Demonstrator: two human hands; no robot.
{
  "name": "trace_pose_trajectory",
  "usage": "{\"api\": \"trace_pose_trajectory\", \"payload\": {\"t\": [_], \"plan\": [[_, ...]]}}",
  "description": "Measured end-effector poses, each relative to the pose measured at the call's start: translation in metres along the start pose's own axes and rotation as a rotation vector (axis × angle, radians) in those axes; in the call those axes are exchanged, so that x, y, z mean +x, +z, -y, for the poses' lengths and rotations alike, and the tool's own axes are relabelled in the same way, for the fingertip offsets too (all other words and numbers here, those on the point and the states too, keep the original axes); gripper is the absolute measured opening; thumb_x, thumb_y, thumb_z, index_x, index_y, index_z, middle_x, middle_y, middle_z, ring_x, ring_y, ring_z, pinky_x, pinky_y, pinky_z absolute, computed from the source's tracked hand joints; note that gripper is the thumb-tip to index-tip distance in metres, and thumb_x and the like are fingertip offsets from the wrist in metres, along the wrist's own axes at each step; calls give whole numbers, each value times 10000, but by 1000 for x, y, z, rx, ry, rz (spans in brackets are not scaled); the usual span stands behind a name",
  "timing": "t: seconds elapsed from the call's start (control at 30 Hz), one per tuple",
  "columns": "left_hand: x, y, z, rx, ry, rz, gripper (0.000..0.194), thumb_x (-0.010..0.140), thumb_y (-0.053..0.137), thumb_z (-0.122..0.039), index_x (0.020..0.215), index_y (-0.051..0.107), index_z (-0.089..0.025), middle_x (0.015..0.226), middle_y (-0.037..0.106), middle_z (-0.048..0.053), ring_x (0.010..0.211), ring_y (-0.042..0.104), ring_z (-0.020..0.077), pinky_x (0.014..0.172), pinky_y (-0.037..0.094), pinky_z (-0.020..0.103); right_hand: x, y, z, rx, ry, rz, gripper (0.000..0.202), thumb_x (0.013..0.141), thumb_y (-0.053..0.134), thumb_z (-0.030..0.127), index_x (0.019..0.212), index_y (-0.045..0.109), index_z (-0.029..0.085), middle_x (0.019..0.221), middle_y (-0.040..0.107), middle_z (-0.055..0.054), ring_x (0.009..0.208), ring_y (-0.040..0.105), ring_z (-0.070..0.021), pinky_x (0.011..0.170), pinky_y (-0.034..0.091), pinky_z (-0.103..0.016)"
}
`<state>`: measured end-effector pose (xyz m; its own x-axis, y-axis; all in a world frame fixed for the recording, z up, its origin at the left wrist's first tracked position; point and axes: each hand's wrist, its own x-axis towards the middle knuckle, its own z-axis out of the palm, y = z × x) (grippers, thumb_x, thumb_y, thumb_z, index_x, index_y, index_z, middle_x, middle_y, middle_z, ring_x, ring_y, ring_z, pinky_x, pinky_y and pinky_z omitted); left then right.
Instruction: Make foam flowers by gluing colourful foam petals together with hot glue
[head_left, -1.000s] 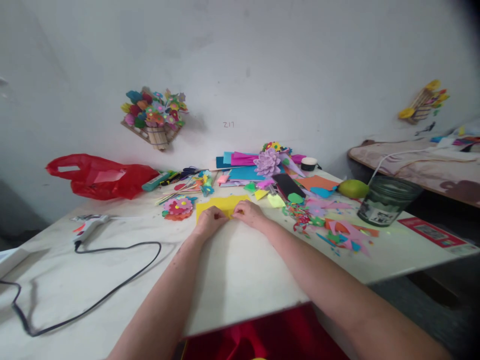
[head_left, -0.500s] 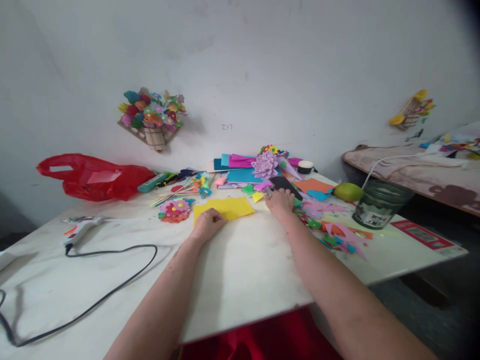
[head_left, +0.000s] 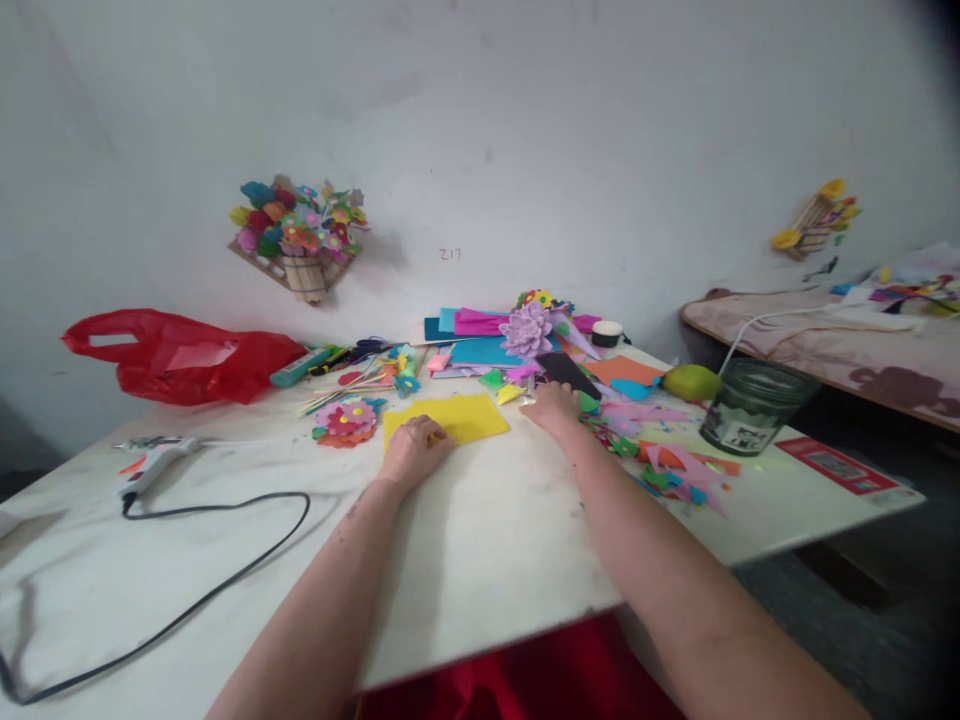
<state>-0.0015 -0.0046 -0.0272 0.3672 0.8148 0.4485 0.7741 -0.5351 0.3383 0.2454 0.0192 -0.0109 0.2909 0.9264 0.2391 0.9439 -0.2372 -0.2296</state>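
Observation:
A yellow craft sheet (head_left: 474,418), felt or foam by its look, lies flat on the table. My left hand (head_left: 417,450) rests on its lower left part, fingers curled and closed against it. Beyond the sheet's right corner, my right hand (head_left: 553,405) reaches down among scraps, its fingers drawn together. Something small and clear or whitish shows at these fingertips, too small to name. A black sheet (head_left: 566,370) lies just behind the right hand, and a small yellow scrap (head_left: 510,394) to its left. Left of the yellow sheet sits a layered felt flower (head_left: 348,420).
A glue gun (head_left: 157,468) with a looping black cord lies left, before a red plastic bag (head_left: 187,360). Coloured sheets and a lilac flower (head_left: 526,330) are at the back. Right are scraps (head_left: 675,475), a yellow-green fruit (head_left: 691,382) and a dark glass jar (head_left: 754,410).
My right hand has shifted slightly left and nearer to me, with the small clear thing at its fingertips. My left hand stays on the yellow sheet. The view has turned slightly.

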Motion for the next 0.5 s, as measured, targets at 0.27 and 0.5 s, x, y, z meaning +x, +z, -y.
{"api": "trace_pose_trajectory", "payload": {"t": [0.27, 0.5], "plan": [[-1, -2, -3, 14, 50, -37, 175, 746, 522, -296, 725, 646, -175, 794, 631, 68, 775, 563, 179, 730, 414, 286, 5, 4, -5, 214, -128, 32, 267, 658, 602, 177, 925, 619, 169, 966, 635, -116, 928, 570, -251, 752, 403, -340], [20, -4, -34, -146, -30, -89, 172, 751, 537, -303, 690, 627, -170, 781, 645, 63, 791, 571, 189, 757, 415, 316, 5, 12, -5, 625, -137, 57, 201, 642, 643, 315, 760, 616, 155, 744, 633, -27, 660, 579, -143, 580, 428, -241]]}}
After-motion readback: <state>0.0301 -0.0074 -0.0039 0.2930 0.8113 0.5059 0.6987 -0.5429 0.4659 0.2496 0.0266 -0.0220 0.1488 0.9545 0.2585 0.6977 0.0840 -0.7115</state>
